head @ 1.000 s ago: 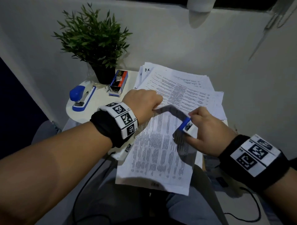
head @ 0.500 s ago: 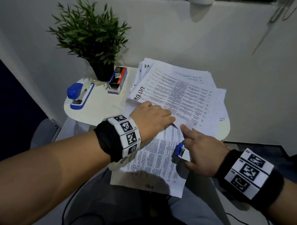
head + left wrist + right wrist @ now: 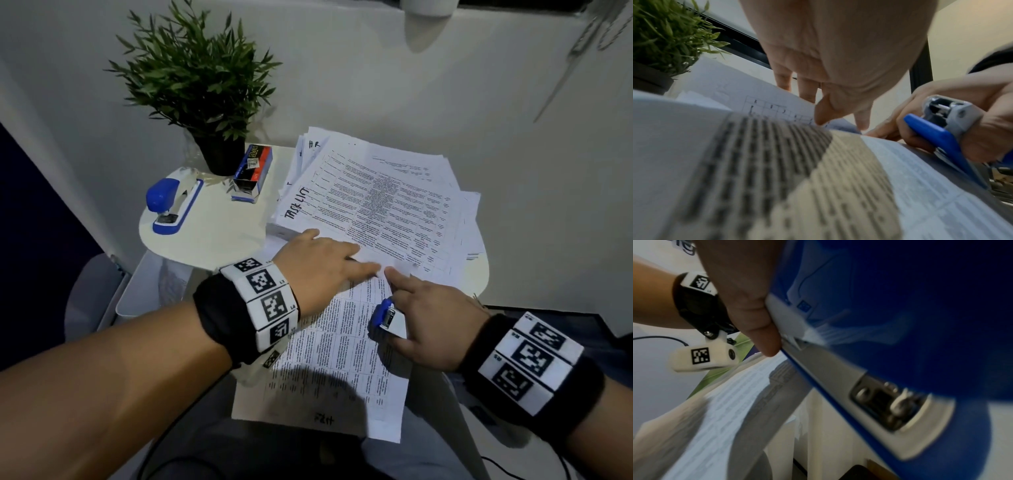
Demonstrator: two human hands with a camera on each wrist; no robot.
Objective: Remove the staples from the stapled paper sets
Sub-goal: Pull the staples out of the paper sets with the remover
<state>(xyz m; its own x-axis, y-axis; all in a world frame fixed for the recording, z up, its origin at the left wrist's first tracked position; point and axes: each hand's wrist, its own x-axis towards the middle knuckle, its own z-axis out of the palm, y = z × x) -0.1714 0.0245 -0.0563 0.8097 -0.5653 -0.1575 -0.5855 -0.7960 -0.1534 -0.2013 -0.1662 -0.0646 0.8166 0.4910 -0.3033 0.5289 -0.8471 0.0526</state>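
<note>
Item 1, my left hand [image 3: 318, 260]: fingers straight and relaxed, pressing flat on the near edge of the paper stack [image 3: 383, 202], clasping nothing. In the left wrist view the fingertips [image 3: 819, 120] touch the sheet's edge.

Item 2, my right hand [image 3: 435, 322]: fingers curled round the blue staple remover [image 3: 385, 313], with the index finger stretched out toward 11 o'clock, its tip just beside my left fingertips.

Item 3, stapled paper set [image 3: 339, 356]: printed sheets hanging off the counter edge over my lap, long axis running from 6 toward 12 o'clock. Its far end lies under both hands, partly tucked beneath the stack. I cannot see the staple itself; I judge it sits at the far corner, where the two hands meet.

Key relation: that meeting point lies at 11 o'clock from the remover, near but not touching. The right hand is the nearer one for the tool work, and the remover's long axis already points roughly that way. The left hand looks set to pin the sheets.

Item 4, counter [image 3: 212, 236]: small, white, rounded. It carries a blue stapler [image 3: 171, 202] at 10 o'clock, a staple box [image 3: 253, 171] and a potted plant [image 3: 202, 78] at 11 o'clock.

Item 5, room: pale walls close behind the counter, dim light, a cable trailing on the floor at 5 o'clock.
</note>
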